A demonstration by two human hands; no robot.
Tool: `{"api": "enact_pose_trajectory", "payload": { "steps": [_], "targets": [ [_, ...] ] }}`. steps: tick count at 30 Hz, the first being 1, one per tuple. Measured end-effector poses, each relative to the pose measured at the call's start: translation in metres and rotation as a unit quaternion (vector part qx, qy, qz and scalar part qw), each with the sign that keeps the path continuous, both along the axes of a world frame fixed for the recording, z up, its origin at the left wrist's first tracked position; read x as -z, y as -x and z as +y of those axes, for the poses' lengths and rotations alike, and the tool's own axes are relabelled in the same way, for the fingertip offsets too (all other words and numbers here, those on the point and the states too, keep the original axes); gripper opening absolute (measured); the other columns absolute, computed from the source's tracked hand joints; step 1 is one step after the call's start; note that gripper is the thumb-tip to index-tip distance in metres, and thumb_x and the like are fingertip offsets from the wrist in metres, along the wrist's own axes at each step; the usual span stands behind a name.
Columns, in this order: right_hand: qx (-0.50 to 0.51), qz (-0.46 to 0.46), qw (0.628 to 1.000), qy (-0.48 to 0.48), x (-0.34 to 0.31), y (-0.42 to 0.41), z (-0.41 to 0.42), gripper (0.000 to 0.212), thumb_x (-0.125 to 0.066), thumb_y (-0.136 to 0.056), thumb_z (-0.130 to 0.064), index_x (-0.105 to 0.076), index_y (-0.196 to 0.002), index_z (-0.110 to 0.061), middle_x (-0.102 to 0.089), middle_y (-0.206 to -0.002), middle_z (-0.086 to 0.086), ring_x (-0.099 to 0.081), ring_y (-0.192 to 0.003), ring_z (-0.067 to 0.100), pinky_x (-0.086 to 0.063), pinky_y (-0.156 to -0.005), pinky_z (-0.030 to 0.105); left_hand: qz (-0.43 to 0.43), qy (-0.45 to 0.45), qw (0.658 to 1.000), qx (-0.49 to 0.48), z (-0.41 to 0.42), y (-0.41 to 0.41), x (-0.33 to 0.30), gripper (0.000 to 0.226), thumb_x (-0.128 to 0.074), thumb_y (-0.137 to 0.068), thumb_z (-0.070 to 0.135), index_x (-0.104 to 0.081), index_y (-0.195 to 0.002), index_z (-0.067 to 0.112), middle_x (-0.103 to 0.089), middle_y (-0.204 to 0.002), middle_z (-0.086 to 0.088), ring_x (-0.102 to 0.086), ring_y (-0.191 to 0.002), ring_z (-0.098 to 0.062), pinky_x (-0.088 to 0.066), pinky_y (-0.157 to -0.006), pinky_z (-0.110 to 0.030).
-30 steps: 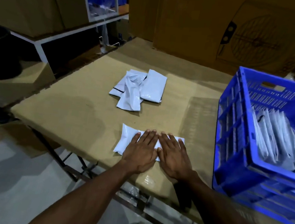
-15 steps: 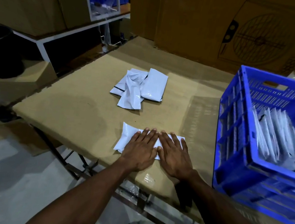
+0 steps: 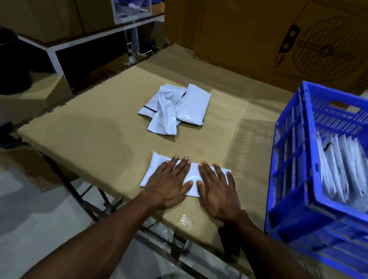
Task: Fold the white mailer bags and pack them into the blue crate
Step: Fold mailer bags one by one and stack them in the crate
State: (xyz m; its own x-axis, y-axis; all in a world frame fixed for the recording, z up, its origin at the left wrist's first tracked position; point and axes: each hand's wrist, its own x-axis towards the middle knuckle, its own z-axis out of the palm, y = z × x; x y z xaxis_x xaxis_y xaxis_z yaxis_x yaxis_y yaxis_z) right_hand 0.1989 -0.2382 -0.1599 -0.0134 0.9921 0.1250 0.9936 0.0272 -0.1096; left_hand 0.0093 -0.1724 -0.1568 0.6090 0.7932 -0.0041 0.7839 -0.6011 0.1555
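Cardboard-topped table (image 3: pixel 101 129), white mailer bag (image 3: pixel 193 177) flat beneath left hand (image 3: pixel 168 183) and right hand (image 3: pixel 216 192), fingers spread.

I count one flat white plastic mailer bag (image 3: pixel 191 178) under my two hands at the near edge of the tabletop (image 3: pixel 91 128), three crumpled white mailer bags (image 3: pixel 175 107) mid-tabletop, and one blue slatted plastic crate (image 3: pixel 295 167) at the right edge; its folded bags (image 3: pixel 348 173) are too overlapped to count.

floor (image 3: pixel 6 221): grey concrete | cardboard boxes (image 3: pixel 283 35): behind table | shelf (image 3: pixel 57 47): white, left
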Motion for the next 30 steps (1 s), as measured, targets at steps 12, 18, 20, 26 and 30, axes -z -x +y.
{"api": "enact_pose_trajectory", "payload": {
  "steps": [12,18,20,26,30],
  "targets": [
    [-0.009,0.005,0.999,0.032,-0.006,0.000,-0.001,0.059,-0.012,-0.103,-0.048,-0.018,-0.158,-0.028,-0.012,-0.165,-0.012,-0.007,-0.153,0.019,-0.006,-0.121,0.049,0.047,0.003,0.997,-0.057,0.012,0.043,-0.004,0.082,0.008,-0.089,0.063,0.002,-0.162,0.026,0.010,-0.169,0.010,0.010,-0.155,-0.025,0.000,-0.125,-0.044],
    [-0.027,-0.017,0.998,0.061,-0.014,0.003,0.004,0.071,0.000,-0.098,-0.053,-0.018,-0.158,-0.020,-0.013,-0.166,-0.003,-0.008,-0.153,0.024,-0.003,-0.118,0.059,0.054,0.013,0.995,-0.079,0.012,0.047,-0.006,0.083,0.007,-0.087,0.062,0.001,-0.162,0.027,0.010,-0.169,0.010,0.012,-0.155,-0.027,0.000,-0.125,-0.047],
    [-0.042,-0.027,0.997,0.055,-0.021,0.018,0.011,0.075,0.003,-0.100,-0.055,-0.026,-0.155,-0.014,-0.023,-0.163,0.005,-0.017,-0.152,0.026,-0.005,-0.119,0.060,0.053,0.012,0.995,-0.083,0.012,0.046,-0.005,0.084,0.007,-0.087,0.063,-0.001,-0.162,0.027,0.009,-0.169,0.010,0.011,-0.155,-0.027,0.000,-0.124,-0.047],
    [-0.084,0.034,0.992,0.089,-0.019,0.048,0.028,0.102,0.026,-0.081,-0.072,-0.017,-0.158,-0.022,-0.013,-0.166,-0.003,-0.006,-0.153,0.018,-0.005,-0.122,0.052,0.061,0.005,0.995,-0.081,0.012,0.048,-0.004,0.089,0.012,-0.085,0.067,-0.005,-0.162,0.027,0.007,-0.169,0.010,0.008,-0.155,-0.027,-0.002,-0.124,-0.047],
    [-0.050,0.006,0.997,0.062,-0.014,0.010,0.014,0.073,0.002,-0.095,-0.065,-0.017,-0.157,-0.031,-0.013,-0.166,-0.005,-0.013,-0.152,0.025,-0.012,-0.121,0.049,0.069,0.014,0.994,-0.078,0.012,0.046,-0.008,0.088,0.013,-0.083,0.063,0.002,-0.162,0.026,0.011,-0.168,0.009,0.012,-0.155,-0.027,0.001,-0.124,-0.047]
  ]
}}
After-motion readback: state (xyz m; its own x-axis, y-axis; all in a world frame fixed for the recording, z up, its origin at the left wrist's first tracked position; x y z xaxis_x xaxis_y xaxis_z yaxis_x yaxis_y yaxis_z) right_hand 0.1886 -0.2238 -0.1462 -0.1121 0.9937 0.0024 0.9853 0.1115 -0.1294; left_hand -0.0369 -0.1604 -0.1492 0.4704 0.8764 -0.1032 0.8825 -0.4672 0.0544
